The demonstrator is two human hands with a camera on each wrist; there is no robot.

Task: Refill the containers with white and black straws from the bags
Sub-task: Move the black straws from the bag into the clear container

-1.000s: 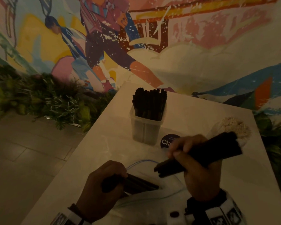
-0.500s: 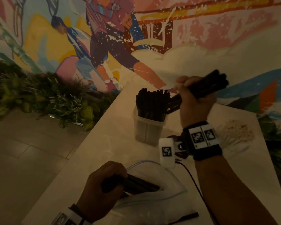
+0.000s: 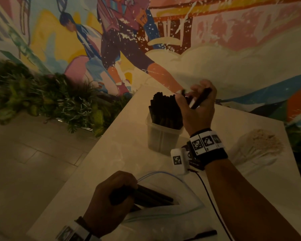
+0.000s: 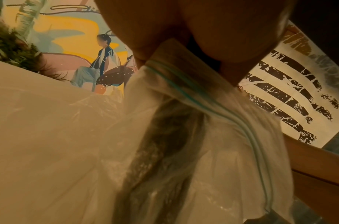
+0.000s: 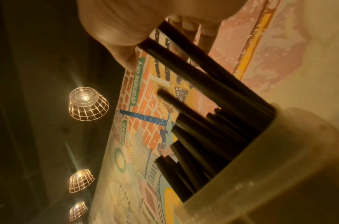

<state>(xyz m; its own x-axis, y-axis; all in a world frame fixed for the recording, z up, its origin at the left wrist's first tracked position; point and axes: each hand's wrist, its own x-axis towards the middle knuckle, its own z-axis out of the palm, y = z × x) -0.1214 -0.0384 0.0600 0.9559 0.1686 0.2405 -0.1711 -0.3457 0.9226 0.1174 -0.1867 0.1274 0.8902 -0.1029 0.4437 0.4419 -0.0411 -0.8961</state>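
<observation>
Lamps (image 5: pixel 88 104) show only beside right hand (image 5: pixel 126 22) holding straws (image 5: pixel 203 75).

The mural (image 5: pixel 143 115) carries the only readable words, in the right wrist view — "araneta city" in white on a green strip (image 5: pixel 137 84), running sideways. Another green label lower down is too distorted to read.

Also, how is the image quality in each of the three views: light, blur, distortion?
Head view: dim and warm, edges bent by the wide lens, the right hand slightly blurred. Left wrist view: close and soft, the plastic bag filling the frame out of focus. Right wrist view: black straws fairly sharp, the ceiling lamps flaring with star-shaped glare.
</observation>
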